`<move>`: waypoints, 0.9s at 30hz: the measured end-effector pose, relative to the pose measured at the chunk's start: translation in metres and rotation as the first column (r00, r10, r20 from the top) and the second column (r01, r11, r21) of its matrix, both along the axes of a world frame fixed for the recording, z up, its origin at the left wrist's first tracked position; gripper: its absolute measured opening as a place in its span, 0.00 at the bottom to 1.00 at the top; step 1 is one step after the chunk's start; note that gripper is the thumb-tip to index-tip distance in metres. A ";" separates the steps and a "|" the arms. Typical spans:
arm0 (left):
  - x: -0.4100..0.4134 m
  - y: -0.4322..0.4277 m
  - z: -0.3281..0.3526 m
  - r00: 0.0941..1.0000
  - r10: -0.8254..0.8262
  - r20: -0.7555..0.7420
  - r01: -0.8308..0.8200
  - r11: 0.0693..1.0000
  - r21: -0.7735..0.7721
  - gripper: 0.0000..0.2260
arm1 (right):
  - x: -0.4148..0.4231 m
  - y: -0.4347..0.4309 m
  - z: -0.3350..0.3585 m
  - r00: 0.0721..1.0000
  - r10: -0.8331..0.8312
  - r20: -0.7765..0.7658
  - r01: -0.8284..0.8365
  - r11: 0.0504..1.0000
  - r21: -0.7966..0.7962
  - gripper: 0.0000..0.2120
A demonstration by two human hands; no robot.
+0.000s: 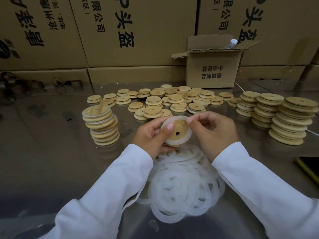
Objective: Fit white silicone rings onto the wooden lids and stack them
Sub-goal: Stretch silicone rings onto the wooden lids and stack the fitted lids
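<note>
My left hand (151, 135) grips a round wooden lid (178, 130) with a small centre hole, held above the table. A white silicone ring (188, 135) lies around the lid's raised part. My right hand (214, 130) pinches the ring's upper edge at the lid's top right. Below my hands lies a heap of loose white rings (183, 187). To the left stands a stack of ringed lids (101, 125). Behind my hands, loose bare lids (172, 99) are spread over the table.
Tall stacks of wooden lids (276, 116) stand at the right. A small open cardboard box (212, 69) with a bottle in it sits at the back, in front of a wall of large cartons (131, 31). A phone (309, 168) lies at the right edge of the steel table (51, 144).
</note>
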State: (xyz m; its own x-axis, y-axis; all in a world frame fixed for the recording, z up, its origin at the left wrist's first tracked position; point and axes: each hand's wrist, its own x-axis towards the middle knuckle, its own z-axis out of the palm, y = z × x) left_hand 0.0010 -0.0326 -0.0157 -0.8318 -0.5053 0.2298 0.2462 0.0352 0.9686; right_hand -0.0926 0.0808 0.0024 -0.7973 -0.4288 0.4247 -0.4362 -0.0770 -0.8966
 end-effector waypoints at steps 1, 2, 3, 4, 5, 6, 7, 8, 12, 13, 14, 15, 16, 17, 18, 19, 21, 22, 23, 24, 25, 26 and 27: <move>0.001 0.000 0.000 1.000 -0.003 -0.007 0.003 1.000 -0.002 0.17 | 0.001 0.000 0.000 1.000 0.009 0.010 -0.009 1.000 -0.008 0.05; 0.001 0.000 0.000 1.000 0.000 -0.016 0.000 1.000 -0.007 0.17 | 0.001 0.000 0.001 1.000 0.019 0.018 -0.019 1.000 -0.011 0.06; 0.002 0.000 0.000 1.000 0.006 -0.026 -0.006 1.000 -0.012 0.17 | 0.002 0.000 0.001 0.999 0.030 0.022 -0.030 1.000 -0.006 0.06; 0.003 0.001 0.001 0.999 0.015 -0.036 -0.016 1.000 -0.014 0.16 | 0.002 0.000 0.002 0.999 0.040 0.022 -0.040 0.999 0.003 0.07; 0.003 0.001 0.001 0.999 0.025 -0.041 -0.026 1.000 -0.018 0.15 | 0.003 0.001 0.002 0.999 0.047 0.020 -0.047 0.999 0.014 0.07; 0.003 0.001 0.001 0.998 0.037 -0.043 -0.038 0.999 -0.025 0.14 | 0.002 0.001 0.002 0.999 0.051 0.018 -0.051 0.998 0.027 0.08; 0.002 0.001 0.001 0.998 0.049 -0.044 -0.050 0.998 -0.037 0.13 | 0.002 0.001 0.003 0.999 0.052 0.017 -0.052 0.998 0.040 0.08; 0.002 0.001 0.001 0.997 0.060 -0.044 -0.062 0.997 -0.046 0.12 | 0.002 0.001 0.004 0.999 0.051 0.019 -0.051 0.997 0.050 0.09; -0.001 0.000 0.002 0.993 0.106 -0.059 -0.109 0.992 -0.060 0.12 | 0.000 0.001 0.005 0.998 0.055 0.031 -0.058 0.996 0.071 0.10; -0.001 0.000 0.002 0.991 0.116 -0.063 -0.119 0.991 -0.054 0.12 | 0.001 0.001 0.005 0.998 0.059 0.032 -0.061 0.995 0.076 0.10; -0.001 -0.001 0.002 0.990 0.123 -0.068 -0.126 0.991 -0.042 0.12 | 0.001 0.000 0.005 0.997 0.065 0.032 -0.067 0.995 0.079 0.10; -0.001 -0.001 0.002 0.989 0.128 -0.072 -0.130 0.991 -0.024 0.12 | 0.001 0.000 0.005 0.997 0.074 0.030 -0.076 0.994 0.080 0.09; -0.002 -0.002 0.003 0.989 0.129 -0.077 -0.130 0.992 -0.005 0.11 | 0.002 0.000 0.006 0.996 0.084 0.028 -0.086 0.993 0.080 0.09; -0.001 -0.002 0.003 0.989 0.126 -0.082 -0.125 0.992 0.015 0.12 | 0.002 0.000 0.007 0.995 0.092 0.026 -0.094 0.993 0.078 0.09; -0.001 -0.002 0.003 0.989 0.118 -0.089 -0.115 0.993 0.038 0.12 | 0.003 0.000 0.007 0.995 0.097 0.024 -0.099 0.992 0.074 0.09; -0.001 -0.002 0.004 0.989 0.107 -0.097 -0.101 0.993 0.066 0.13 | 0.002 0.001 0.008 0.995 0.099 0.022 -0.100 0.993 0.069 0.09; -0.001 -0.001 0.004 0.990 0.076 -0.120 -0.061 0.990 0.127 0.14 | 0.003 0.001 0.009 0.994 0.102 0.026 -0.104 0.993 0.057 0.08; -0.001 -0.001 0.004 0.989 0.065 -0.130 -0.045 0.987 0.152 0.14 | 0.003 0.001 0.010 0.994 0.107 0.029 -0.108 0.993 0.052 0.08; -0.001 0.000 0.004 0.989 0.058 -0.137 -0.034 0.984 0.173 0.14 | 0.003 0.002 0.011 0.993 0.112 0.032 -0.113 0.992 0.049 0.08; -0.001 0.000 0.004 0.988 0.054 -0.142 -0.026 0.982 0.189 0.14 | 0.003 0.002 0.012 0.992 0.118 0.037 -0.119 0.992 0.049 0.08; -0.001 0.000 0.004 0.988 0.050 -0.145 -0.020 0.979 0.202 0.14 | 0.002 0.003 0.013 0.992 0.122 0.043 -0.125 0.991 0.051 0.07; -0.002 0.001 0.005 0.988 0.047 -0.149 -0.015 0.978 0.210 0.15 | 0.002 0.004 0.014 0.991 0.125 0.048 -0.127 0.990 0.056 0.07; -0.002 0.001 0.005 0.987 0.045 -0.152 -0.012 0.976 0.216 0.15 | 0.001 0.004 0.014 0.991 0.125 0.049 -0.128 0.990 0.063 0.07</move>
